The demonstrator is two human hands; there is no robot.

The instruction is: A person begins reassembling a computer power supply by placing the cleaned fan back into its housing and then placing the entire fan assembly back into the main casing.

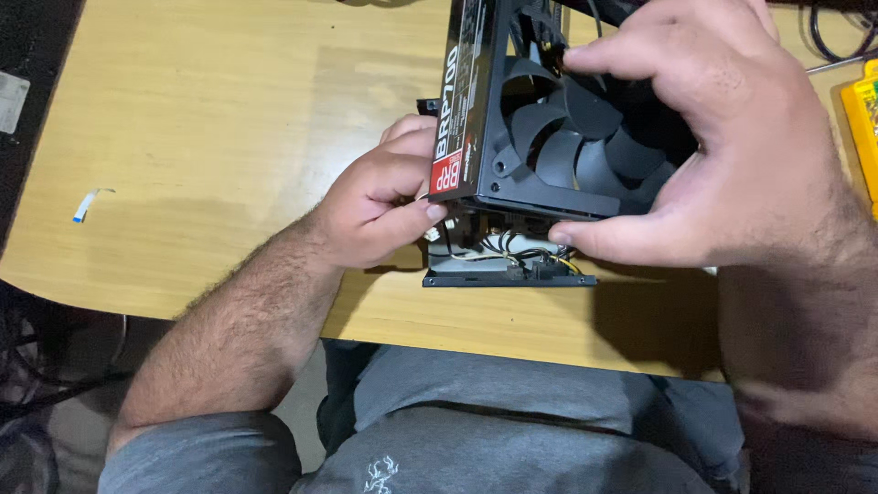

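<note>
Head view looks down on two hands gripping a black metal computer power supply box (476,101) that stands tilted on edge above the near half of the worktop. Right hand (722,146) is spread wide over the box's round black plastic fan (567,137), its fingertips at the top of the fan frame and its thumb pressed along the lower edge. Left hand (380,206) is curled against the box's left side, thumb and fingers pinching the lower corner by the red and white label. Beneath the box, a separate black base plate (508,277) with white, yellow and black wires (512,249) lies on the pale yellow wooden worktop (210,137). Farther out, a small white and blue flat ribbon strip (87,203) lies at the left, a yellow object (864,114) sits at the right edge, and black cables (837,37) trail in the far right corner.
</note>
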